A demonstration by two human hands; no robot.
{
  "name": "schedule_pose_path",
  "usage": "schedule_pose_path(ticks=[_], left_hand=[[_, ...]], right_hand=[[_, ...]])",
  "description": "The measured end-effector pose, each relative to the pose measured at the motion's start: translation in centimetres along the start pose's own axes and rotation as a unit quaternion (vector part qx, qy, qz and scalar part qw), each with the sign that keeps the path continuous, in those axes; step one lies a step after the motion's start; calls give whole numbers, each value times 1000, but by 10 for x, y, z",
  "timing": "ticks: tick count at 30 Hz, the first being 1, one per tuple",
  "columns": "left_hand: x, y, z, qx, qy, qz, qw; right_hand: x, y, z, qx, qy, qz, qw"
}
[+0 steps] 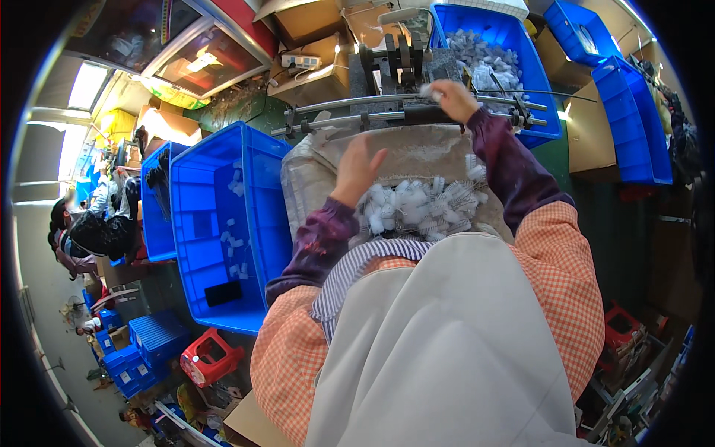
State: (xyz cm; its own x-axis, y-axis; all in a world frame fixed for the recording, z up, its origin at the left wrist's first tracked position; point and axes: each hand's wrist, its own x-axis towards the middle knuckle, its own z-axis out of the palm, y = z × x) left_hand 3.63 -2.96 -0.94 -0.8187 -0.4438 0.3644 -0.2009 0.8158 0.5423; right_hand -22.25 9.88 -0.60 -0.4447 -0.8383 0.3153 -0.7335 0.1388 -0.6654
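My right hand is stretched forward over two metal rails of a dark machine and pinches a small white plastic part. My left hand hovers with fingers spread over a grey woven sack on my lap. A pile of white and clear comb-like plastic parts lies on the sack just right of that hand.
A large blue bin with a few white parts stands at my left. Another blue bin heaped with pale parts sits behind the machine. Empty blue bins lean at right. Cardboard boxes stand behind. Another person works far left.
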Motion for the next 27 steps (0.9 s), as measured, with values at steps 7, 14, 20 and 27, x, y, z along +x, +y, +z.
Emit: schedule_pose_path(ticks=[7,14,20,27], left_hand=[[-63,-48,-1,22,-331,-179,926],[-52,-26,8,-101,-341,-199,913],[-44,1,16,-90,-303,-103,943],[-21,7,20,1,-220,-88,972]], right_hand=[[39,46,12,-338,105,60,933],[49,55,19,-366,72,64,926],[50,55,19,-350,68,72,932],[52,41,9,-359,29,194,912]])
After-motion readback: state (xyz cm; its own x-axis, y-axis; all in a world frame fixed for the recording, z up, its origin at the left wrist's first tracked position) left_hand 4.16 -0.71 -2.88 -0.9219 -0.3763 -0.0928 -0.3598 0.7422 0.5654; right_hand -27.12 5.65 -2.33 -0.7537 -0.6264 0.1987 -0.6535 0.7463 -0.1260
